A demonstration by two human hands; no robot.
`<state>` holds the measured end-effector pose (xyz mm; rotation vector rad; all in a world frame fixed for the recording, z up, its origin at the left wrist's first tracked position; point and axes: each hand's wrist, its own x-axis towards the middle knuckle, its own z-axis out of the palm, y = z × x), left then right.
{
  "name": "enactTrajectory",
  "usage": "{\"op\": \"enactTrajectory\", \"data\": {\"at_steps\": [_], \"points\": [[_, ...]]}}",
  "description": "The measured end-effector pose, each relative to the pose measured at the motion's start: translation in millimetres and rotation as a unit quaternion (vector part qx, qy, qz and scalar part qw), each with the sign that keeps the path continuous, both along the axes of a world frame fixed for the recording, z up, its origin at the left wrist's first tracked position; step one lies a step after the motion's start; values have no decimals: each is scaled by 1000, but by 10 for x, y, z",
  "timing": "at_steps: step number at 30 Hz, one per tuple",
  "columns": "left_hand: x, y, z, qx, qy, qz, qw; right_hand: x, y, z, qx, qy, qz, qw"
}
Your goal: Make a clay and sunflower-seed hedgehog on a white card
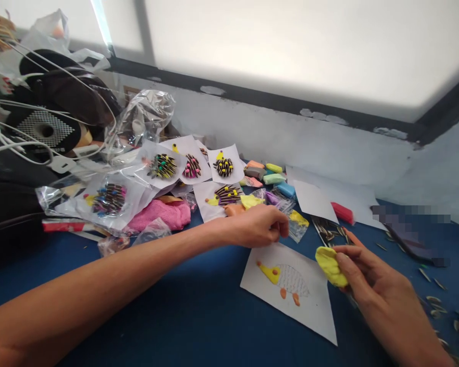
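Note:
My right hand [386,293] pinches a flattened piece of yellow modelling clay [331,266] between thumb and fingers, just off the right edge of a white sheet [252,278]. On that sheet is a hedgehog picture [292,281] with a yellow clay face, orange clay nose, eye and feet, and a pencilled body. My left hand [262,225] reaches above the sheet's top edge with its fingers curled down; what they hold, if anything, is hidden. Close behind it lie another lump of yellow clay [251,201] and a small plastic bag with yellow clay [299,219].
Hedgehog pictures with seed-like spines [224,167] lie at the back, one in clear plastic [109,199]. Coloured clay blocks [274,178], a pink cloth [158,215] and a dark phone-like object [409,234] surround the workspace. Striped seed shells [436,303] scatter at right; cables [80,76] hang left.

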<state>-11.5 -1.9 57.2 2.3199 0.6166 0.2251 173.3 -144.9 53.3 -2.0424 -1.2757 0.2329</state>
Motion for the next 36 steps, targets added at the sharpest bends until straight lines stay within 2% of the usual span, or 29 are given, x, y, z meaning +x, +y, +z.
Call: {"op": "enactTrajectory", "data": {"at_steps": [4,6,9,14,17,22,25,29,34,36], "points": [[-4,29,56,52,-67,58,995,-12,16,-39,-14,94,40,995],[-31,118,56,116,-69,94,986,-5,24,-53,-39,147,55,987],[-100,291,1,171,-44,139,975,-30,42,-19,-55,212,62,974],[-157,436,-207,222,25,144,964,-149,111,131,-49,260,26,964],[-149,446,-271,230,38,151,961,-180,167,172,-67,251,52,964],[-149,365,-82,205,-7,137,969,-191,300,148,-59,228,79,969],[-128,238,65,170,-45,86,981,-198,413,105,-43,223,77,971],[-85,100,139,152,-90,29,984,-212,544,47,-22,224,98,969],[-163,148,272,172,-42,3,984,-319,701,37,-23,207,138,968],[-236,212,384,177,-42,24,983,-382,788,45,-39,194,145,970]]}}
